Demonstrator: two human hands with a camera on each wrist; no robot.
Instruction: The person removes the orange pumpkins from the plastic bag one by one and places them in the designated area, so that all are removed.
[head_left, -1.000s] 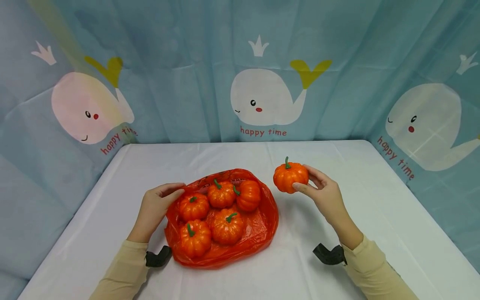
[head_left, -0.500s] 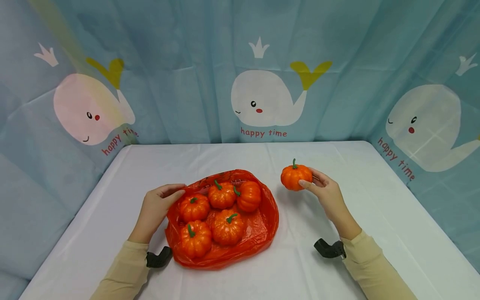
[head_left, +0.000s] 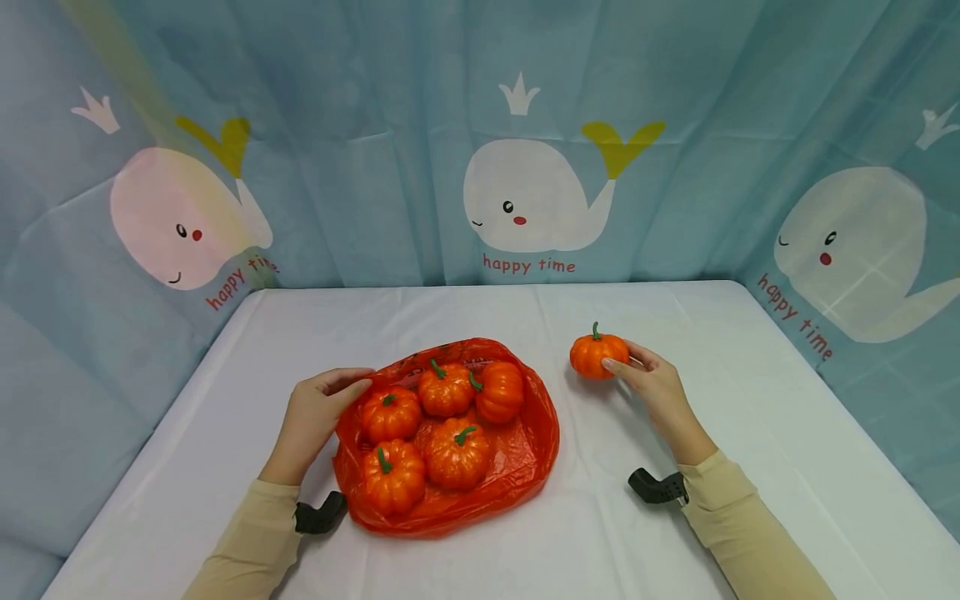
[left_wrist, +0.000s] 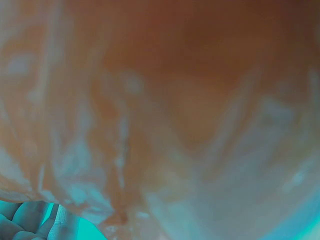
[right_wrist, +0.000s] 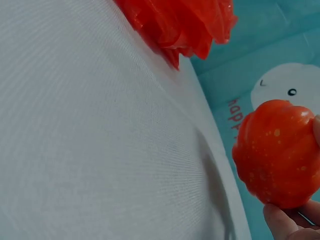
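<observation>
My right hand (head_left: 662, 392) grips a small orange pumpkin (head_left: 596, 354) between thumb and fingers, its green stem upright, to the right of the bag. In the right wrist view this pumpkin (right_wrist: 277, 152) shows its ribbed side, and a shadow lies on the cloth below. My left hand (head_left: 309, 417) pinches the left rim of a red plastic bag (head_left: 528, 462), which lies spread open on the table. Inside sit several more orange pumpkins (head_left: 457, 454) with green stems. Blurred bag film (left_wrist: 165, 125) fills most of the left wrist view, with part of the hand at its lower left corner.
A white cloth covers the table (head_left: 592, 533). Behind and at both sides hangs a blue curtain (head_left: 390, 200) printed with whales. Black wrist mounts (head_left: 321, 512) stick out from both sleeves, close to the tabletop.
My right hand has carried the pumpkin a little rightward, away from the bag, and lowered it closer to the table. The left hand keeps its place at the bag's rim.
</observation>
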